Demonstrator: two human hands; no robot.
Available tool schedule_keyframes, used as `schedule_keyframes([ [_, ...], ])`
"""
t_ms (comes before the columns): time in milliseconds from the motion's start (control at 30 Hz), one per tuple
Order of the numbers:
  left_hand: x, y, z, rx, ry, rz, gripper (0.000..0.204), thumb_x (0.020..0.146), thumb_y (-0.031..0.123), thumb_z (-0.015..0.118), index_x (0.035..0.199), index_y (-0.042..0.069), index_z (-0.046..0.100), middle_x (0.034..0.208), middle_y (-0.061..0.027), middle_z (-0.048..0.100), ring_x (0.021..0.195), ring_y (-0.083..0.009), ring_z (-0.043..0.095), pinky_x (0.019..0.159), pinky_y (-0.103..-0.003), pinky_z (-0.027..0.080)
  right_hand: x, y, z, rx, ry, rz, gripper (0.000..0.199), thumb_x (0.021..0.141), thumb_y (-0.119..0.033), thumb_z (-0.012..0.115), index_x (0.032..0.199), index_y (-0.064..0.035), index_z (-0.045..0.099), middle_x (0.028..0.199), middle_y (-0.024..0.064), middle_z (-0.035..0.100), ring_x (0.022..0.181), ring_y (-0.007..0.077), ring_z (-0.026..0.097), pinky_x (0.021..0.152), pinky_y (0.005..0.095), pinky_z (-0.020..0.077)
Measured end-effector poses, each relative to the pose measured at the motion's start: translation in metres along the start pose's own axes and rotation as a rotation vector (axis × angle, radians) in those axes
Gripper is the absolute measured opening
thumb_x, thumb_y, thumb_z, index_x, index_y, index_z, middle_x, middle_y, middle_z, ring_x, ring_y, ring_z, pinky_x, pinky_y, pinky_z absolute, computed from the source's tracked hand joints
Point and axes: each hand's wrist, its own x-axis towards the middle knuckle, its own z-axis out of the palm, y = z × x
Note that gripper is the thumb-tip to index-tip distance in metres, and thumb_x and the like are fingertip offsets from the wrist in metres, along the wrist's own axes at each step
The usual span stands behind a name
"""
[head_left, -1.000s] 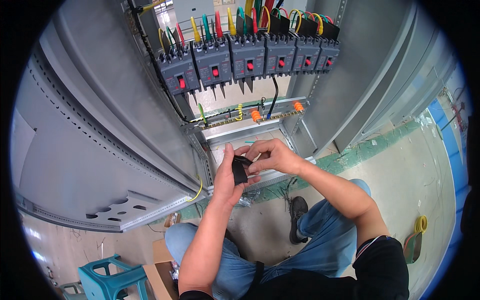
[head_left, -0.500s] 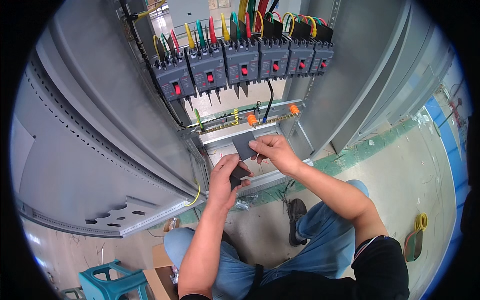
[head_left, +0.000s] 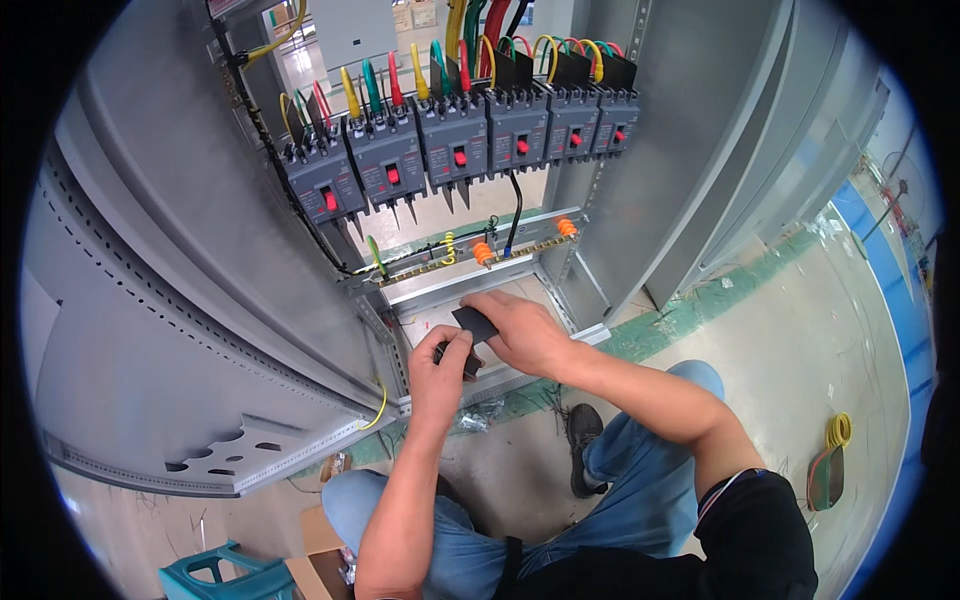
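Observation:
My left hand (head_left: 436,378) is closed around a few small black barrier plates (head_left: 472,367), thin and flat, their far ends partly hidden by the fingers. Against them my right hand (head_left: 527,338) holds another black barrier plate (head_left: 474,322), its fingers mostly hidden behind the palm. Both hands are close together in front of the open cabinet's lower frame. Above them hangs a row of dark grey circuit breakers (head_left: 390,160) with red toggles. Similar black plates (head_left: 513,70) stand upright between the coloured cables at the breakers' tops, and some thin ones poke out below.
Below the breakers runs a metal bar (head_left: 420,268) with orange insulators (head_left: 483,253). Cabinet doors flank me, the left one (head_left: 150,330) large. On the floor lie a cardboard box (head_left: 318,560), a teal stool (head_left: 225,573), wire scraps and a yellow wire coil (head_left: 838,431).
The right hand has turned over and come down close to the left, its plate now meeting the left hand's plates. The whole view has shifted slightly, the breakers moving left and down.

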Motion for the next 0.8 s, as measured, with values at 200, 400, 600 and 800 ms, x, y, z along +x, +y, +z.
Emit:
schedule_keyframes([
  [200,-0.003,0.009,-0.002,-0.228,0.051,-0.096,0.027,0.105,0.033,0.062,0.104,0.007,0.068,0.084,-0.0007,0.064,0.072,-0.0142,0.069,0.055,-0.026,0.052,0.059,0.035,-0.018,0.235,0.396,0.218,0.026,0.105,-0.024,0.057,0.110,-0.0001,0.067,0.090,0.0229,0.069,0.084,0.0434,0.067,0.072,0.0470,0.0511],
  [400,-0.003,0.007,-0.006,-0.195,0.041,-0.126,0.033,0.107,0.039,0.058,0.107,0.007,0.064,0.085,-0.0012,0.064,0.075,-0.0158,0.071,0.056,-0.028,0.053,0.094,0.055,-0.021,0.285,0.583,0.291,0.029,0.105,-0.027,0.058,0.107,0.0009,0.067,0.074,0.0205,0.066,0.068,0.0392,0.065,0.065,0.0449,0.0496],
  [600,-0.004,0.008,-0.007,-0.202,0.029,-0.135,0.033,0.106,0.040,0.059,0.108,0.007,0.064,0.086,-0.0012,0.065,0.075,-0.0159,0.071,0.058,-0.029,0.053,0.104,0.075,-0.019,0.221,0.629,0.279,0.029,0.105,-0.027,0.059,0.105,0.0007,0.067,0.074,0.0205,0.066,0.068,0.0393,0.065,0.065,0.0454,0.0493],
  [800,-0.003,0.007,-0.008,-0.204,0.027,-0.143,0.033,0.106,0.040,0.059,0.108,0.008,0.065,0.086,-0.0012,0.065,0.075,-0.0163,0.071,0.058,-0.029,0.054,0.104,0.079,-0.012,0.191,0.641,0.271,0.028,0.104,-0.027,0.060,0.105,0.0001,0.068,0.076,0.0221,0.066,0.071,0.0414,0.065,0.066,0.0461,0.0500],
])
